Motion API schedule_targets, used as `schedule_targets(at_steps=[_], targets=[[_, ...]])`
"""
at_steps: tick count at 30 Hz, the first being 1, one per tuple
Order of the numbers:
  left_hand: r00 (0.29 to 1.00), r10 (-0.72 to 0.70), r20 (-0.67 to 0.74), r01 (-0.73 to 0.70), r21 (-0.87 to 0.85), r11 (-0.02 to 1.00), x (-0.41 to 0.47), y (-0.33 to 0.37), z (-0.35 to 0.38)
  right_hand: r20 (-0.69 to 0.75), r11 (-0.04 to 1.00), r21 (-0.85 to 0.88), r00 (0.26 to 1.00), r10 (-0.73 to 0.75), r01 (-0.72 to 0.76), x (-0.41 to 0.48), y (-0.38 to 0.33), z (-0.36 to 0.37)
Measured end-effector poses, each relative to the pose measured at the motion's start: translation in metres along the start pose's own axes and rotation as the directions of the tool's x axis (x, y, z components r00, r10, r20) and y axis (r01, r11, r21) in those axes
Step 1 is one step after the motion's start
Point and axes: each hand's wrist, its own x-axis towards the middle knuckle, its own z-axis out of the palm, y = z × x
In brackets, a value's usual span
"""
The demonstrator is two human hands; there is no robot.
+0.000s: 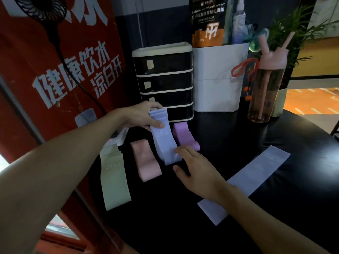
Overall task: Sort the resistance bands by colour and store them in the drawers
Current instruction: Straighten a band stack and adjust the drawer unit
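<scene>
Left hand (142, 116) pinches the blue band (163, 142) at 12 o'clock; right hand (196, 165) presses flat-fingered at 6; probably fold squarely.

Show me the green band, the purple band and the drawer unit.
green band (114, 180), head view, middle of the strip.
purple band (185, 136), head view, its upper face.
drawer unit (165, 80), head view, front of second drawer.

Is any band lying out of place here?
Yes. One blue band lies alone and slanted on the right of the black table, apart from the blue pile near the drawers.
</scene>
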Motion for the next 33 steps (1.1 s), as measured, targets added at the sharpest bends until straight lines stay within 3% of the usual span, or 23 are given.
schedule_targets(at_steps=[5, 7, 10, 15, 22, 25, 27, 30, 33], targets=[[0.983, 0.183, 0.023, -0.184, 0.205, 0.961, -0.043, 0.055, -0.002, -0.158, 0.936, 0.322, 0.966, 0.203, -0.144, 0.005, -0.004, -0.015], [0.973, 0.229, 0.018, -0.228, 0.216, 0.949, -0.058, 0.073, -0.002, -0.151, 0.871, 0.448, 0.943, 0.297, -0.203, 0.010, -0.012, -0.034], [0.955, 0.295, 0.035, -0.295, 0.216, 0.931, -0.074, 0.099, 0.003, -0.093, 0.793, 0.571, 0.944, 0.317, -0.210, 0.011, -0.027, -0.072], [0.917, 0.379, 0.122, -0.395, 0.157, 0.905, -0.092, 0.136, 0.027, 0.040, 0.687, 0.675, 0.942, 0.333, -0.271, -0.009, -0.048, -0.124], [0.894, 0.423, 0.148, -0.439, 0.100, 0.893, -0.100, 0.159, 0.062, -0.060, 0.708, 0.672, 0.937, 0.344, -0.217, -0.040, -0.056, -0.145], [0.898, 0.436, 0.062, -0.435, -0.031, 0.900, -0.101, 0.157, 0.079, -0.161, 0.760, 0.625, 0.923, 0.349, -0.178, -0.049, -0.055, -0.148], [0.910, 0.414, -0.020, -0.407, -0.228, 0.884, -0.099, 0.148, 0.093, -0.206, 0.743, 0.650, 0.904, 0.373, -0.159, -0.054, -0.054, -0.149], [0.944, 0.329, -0.028, -0.297, -0.511, 0.807, -0.098, 0.132, 0.119, -0.224, 0.707, 0.694, 0.893, 0.390, -0.135, -0.060, -0.053, -0.151], [0.950, 0.311, -0.016, -0.266, -0.564, 0.782, -0.107, 0.123, 0.143, -0.209, 0.688, 0.716, 0.904, 0.374, -0.119, -0.066, -0.054, -0.148]])
